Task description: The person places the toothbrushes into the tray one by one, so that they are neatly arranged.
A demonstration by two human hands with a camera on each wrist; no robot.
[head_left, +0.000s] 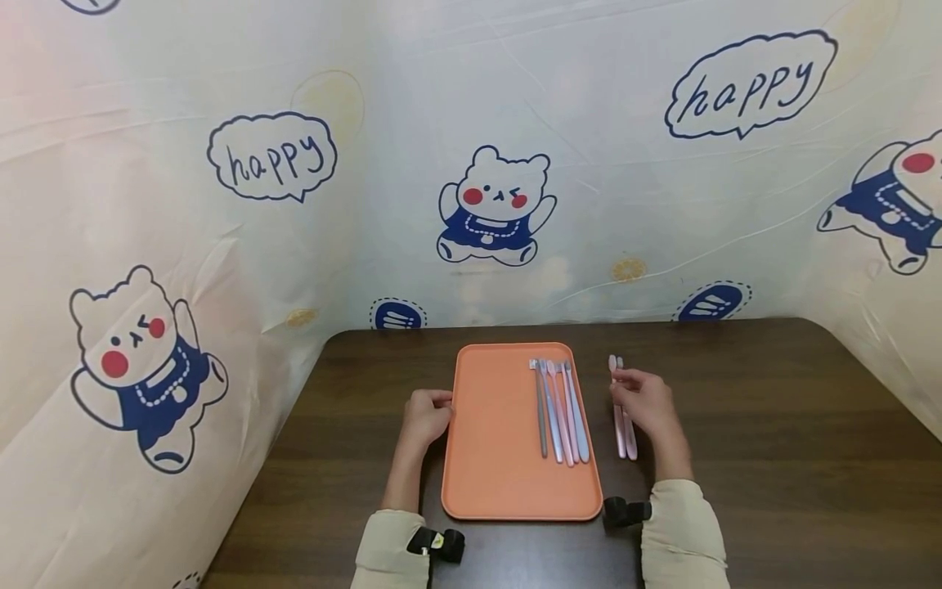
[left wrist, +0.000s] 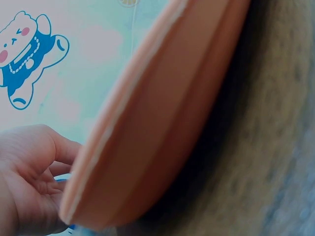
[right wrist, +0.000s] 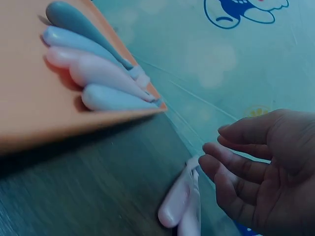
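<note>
On the brown table [head_left: 773, 409], between the right edge of the orange tray [head_left: 489, 433] and the table's right edge, lie two pink toothbrushes [head_left: 620, 435], side by side; the right hand [head_left: 648, 401] is over their upper part, its fingers loosely bent and seemingly not gripping; the left hand [head_left: 427, 417] touches the tray's left edge, but whether it pinches the rim I cannot tell; the toothbrushes are probably light and stiff, with smooth, maybe slippery handles; the middle of the handle looks the safest place to hold.
</note>
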